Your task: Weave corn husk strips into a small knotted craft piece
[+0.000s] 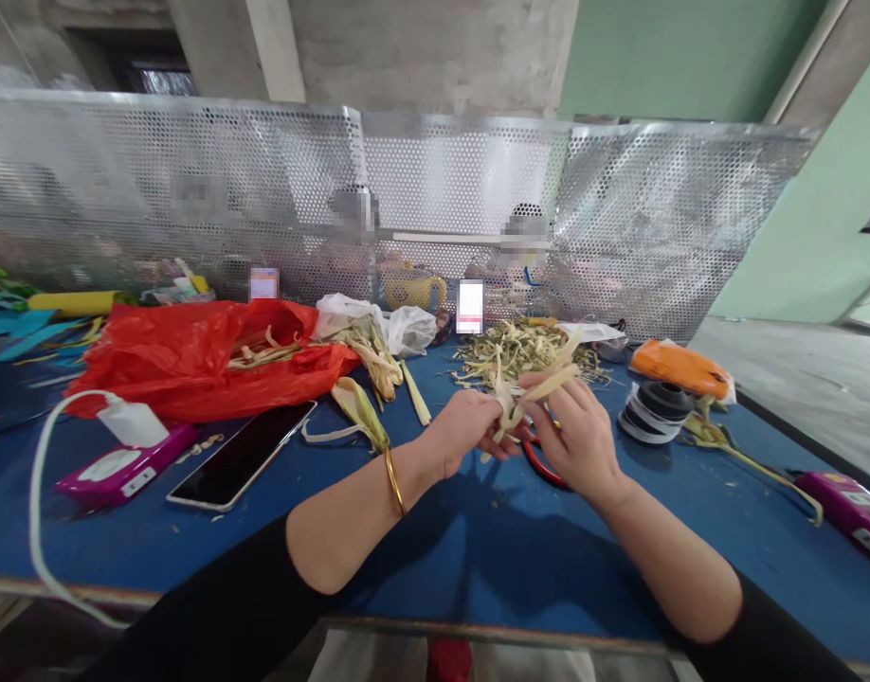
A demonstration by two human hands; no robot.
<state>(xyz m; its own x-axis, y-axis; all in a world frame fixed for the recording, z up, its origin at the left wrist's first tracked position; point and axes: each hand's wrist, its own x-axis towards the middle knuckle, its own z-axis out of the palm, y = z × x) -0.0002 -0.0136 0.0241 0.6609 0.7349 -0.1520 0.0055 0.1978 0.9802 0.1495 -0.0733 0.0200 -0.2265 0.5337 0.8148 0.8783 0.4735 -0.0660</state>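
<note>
Pale strips of dried corn husk (507, 396) are pinched between my two hands above the blue table (435, 549). My left hand (470, 423) is closed on the lower part of the husk. Fingers of my right hand (577, 431) are closed round a longer strip that sticks up to the right. Red scissor-like handles (545, 466) show partly beneath my right hand; the rest is hidden. Just beyond the hands lies a heap of shredded husk (527, 350). A greenish husk (358, 409) lies near my left wrist.
To the left are a red plastic bag (172, 350) with husks, a phone (243, 457) and a purple power strip (129, 464) with a white charger. On the right stand a black-and-white spool (655, 412) and an orange packet (680, 369). A perforated metal screen (449, 180) closes the back.
</note>
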